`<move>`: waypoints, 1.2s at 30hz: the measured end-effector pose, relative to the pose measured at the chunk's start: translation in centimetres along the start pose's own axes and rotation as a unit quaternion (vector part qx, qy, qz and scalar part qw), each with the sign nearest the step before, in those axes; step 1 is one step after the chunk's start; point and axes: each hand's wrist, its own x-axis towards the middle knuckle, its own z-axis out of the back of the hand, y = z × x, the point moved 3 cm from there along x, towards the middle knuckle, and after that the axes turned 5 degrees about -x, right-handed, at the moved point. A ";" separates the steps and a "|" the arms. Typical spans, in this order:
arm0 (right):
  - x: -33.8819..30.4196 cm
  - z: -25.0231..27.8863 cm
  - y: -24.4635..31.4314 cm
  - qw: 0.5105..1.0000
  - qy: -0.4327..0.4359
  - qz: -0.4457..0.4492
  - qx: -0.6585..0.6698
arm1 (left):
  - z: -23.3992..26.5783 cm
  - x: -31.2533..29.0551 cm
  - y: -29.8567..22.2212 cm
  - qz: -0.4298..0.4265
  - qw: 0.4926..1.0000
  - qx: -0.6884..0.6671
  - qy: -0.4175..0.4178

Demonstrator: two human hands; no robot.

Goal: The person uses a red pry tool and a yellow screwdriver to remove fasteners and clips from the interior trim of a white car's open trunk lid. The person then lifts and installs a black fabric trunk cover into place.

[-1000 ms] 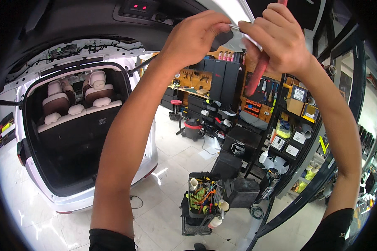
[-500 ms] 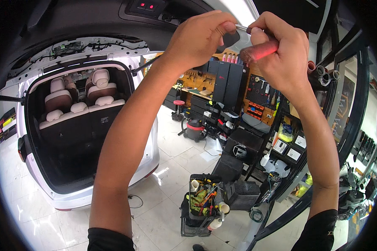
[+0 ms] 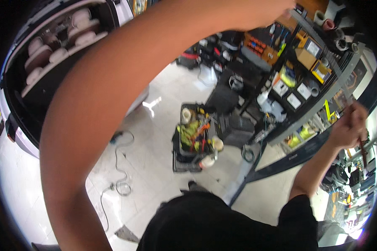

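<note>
A long, thin grey strip (image 3: 322, 39) runs between my two hands, bowed and blurred. At the top of the view, my left hand (image 3: 270, 11) is closed at the strip's upper end, its arm stretched across from the lower left. My right hand (image 3: 349, 125), at the far right, is closed round the lower end. A dark reddish, slender piece (image 3: 363, 154) juts out below the right hand's fingers; motion blur hides what kind of thing it is.
A tool caddy (image 3: 184, 142) full of tools stands on the tiled floor in front of me. Black cases (image 3: 236, 129) sit beside it. At left is a white car's open boot (image 3: 50, 90). A cable (image 3: 121, 167) lies on the floor. A dark-framed glass door (image 3: 280, 163) and shelves are at right.
My hands have moved apart, the right one down and to the right, with the strip now stretched between them. My view has turned down and right, away from the raised tailgate.
</note>
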 end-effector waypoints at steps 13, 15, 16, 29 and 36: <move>-51.6 -15.5 -22.8 0.710 0.427 -0.560 -0.018 | -35.4 -53.0 -27.0 0.689 0.541 -0.313 0.368; -54.0 -21.5 -26.2 0.647 0.538 -0.538 -0.053 | -39.3 -54.0 -30.0 0.753 0.485 -0.281 0.344; -56.5 -24.0 -28.3 0.650 0.569 -0.501 -0.060 | -40.8 -53.2 -29.7 0.766 0.483 -0.260 0.336; -72.4 -30.6 -35.9 0.561 0.692 -0.433 -0.138 | -49.9 -58.7 -22.9 0.717 0.459 -0.081 0.518; -71.2 -21.5 -31.2 0.642 0.639 -0.421 -0.052 | -48.6 -59.2 -22.7 0.782 0.471 -0.030 0.408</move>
